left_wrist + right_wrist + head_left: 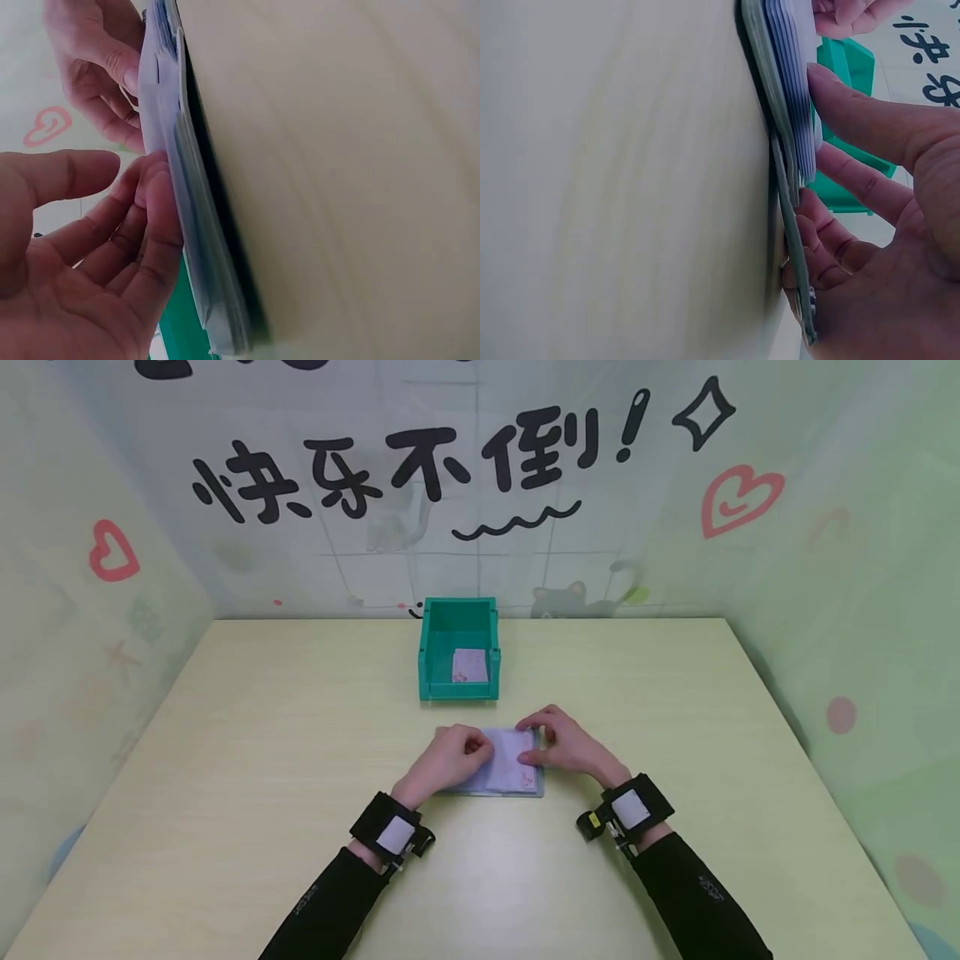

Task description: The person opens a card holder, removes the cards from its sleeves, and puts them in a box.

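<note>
A thin booklet [513, 764] with a grey-blue cover and pale lilac leaves lies on the table. Its stacked leaves [791, 82] show edge-on in the right wrist view. My left hand [455, 756] is over its left part; in the left wrist view the bent fingertips [161, 191] touch the top leaf, and the thumb stands apart. At the booklet's right side, my right hand [566, 743] grips it, thumb [855, 112] on the leaves and some fingers curled round the cover's edge. What lies under the left hand is hidden.
Beyond the booklet stands a green open bin [459, 692] with a small lilac card or pad [469, 666] inside. Printed walls border the wooden table [262, 735] at the back and both sides.
</note>
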A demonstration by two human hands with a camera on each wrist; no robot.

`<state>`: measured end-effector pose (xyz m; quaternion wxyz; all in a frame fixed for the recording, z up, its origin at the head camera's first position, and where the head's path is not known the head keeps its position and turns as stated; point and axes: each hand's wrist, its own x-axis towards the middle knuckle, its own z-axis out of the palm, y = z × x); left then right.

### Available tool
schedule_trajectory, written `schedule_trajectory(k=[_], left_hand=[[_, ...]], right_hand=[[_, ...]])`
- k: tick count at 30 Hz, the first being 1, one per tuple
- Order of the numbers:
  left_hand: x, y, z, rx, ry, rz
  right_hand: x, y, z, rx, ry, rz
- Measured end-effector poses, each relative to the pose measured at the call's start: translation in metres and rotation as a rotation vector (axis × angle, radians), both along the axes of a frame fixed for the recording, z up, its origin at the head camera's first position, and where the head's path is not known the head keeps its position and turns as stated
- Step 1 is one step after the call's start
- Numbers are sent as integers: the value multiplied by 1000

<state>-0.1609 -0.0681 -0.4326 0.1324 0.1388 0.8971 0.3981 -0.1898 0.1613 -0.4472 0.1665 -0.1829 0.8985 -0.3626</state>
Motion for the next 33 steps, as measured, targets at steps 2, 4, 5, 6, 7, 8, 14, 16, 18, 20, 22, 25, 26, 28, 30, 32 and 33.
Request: schedule_trajectory(k=[2, 4, 5, 6, 7, 8, 14, 16, 18, 20, 22, 25, 26, 28, 30, 32, 33], left_hand=[[0, -2, -1, 6, -9, -4], [-2, -4, -3, 23, -33, -15], [-3, -5, -4, 32, -50, -19], [-4, -5, -4, 43, -69, -18], [-5, -6, -5, 53, -87, -17], [-5, -7, -5, 62, -103, -17], [-5, -7, -3, 56, -114, -26], [-5, -6, -3, 54, -109, -22], [-5, -7, -4, 63, -121, -14], [-6, -7, -5, 77, -132, -10], [-6, -9, -7, 96, -137, -11], [-6, -12, -7, 149, -144, -3], [-6, -14, -7, 169, -148, 2], [-6, -18, -6, 206, -162, 20], [-7, -22, -5, 230, -177, 29], [-9, -26, -5, 234, -186, 28], [-9, -28, -4, 235, -195, 28]], right_hand=[[0, -2, 0, 3, 12, -3], [-1, -3, 0, 13, 26, -4], [-1, -3, 0, 19, 33, -8], [-1, -4, 0, 24, 41, -13], [-1, -5, 0, 28, 46, -21], [-1, -5, 0, 33, 53, -29], [-1, -12, 3, 14, 62, -110], [-1, -14, 3, -8, 41, -138], [1, -16, 4, -30, 12, -148], [2, -18, 5, -49, -14, -143], [4, -19, 6, -72, -45, -130], [6, -21, 7, -115, -79, -111], [7, -22, 8, -132, -86, -107], [8, -23, 9, -169, -99, -95], [9, -25, 11, -207, -115, -90], [10, -27, 13, -235, -143, -80], [11, -29, 14, -246, -154, -66]])
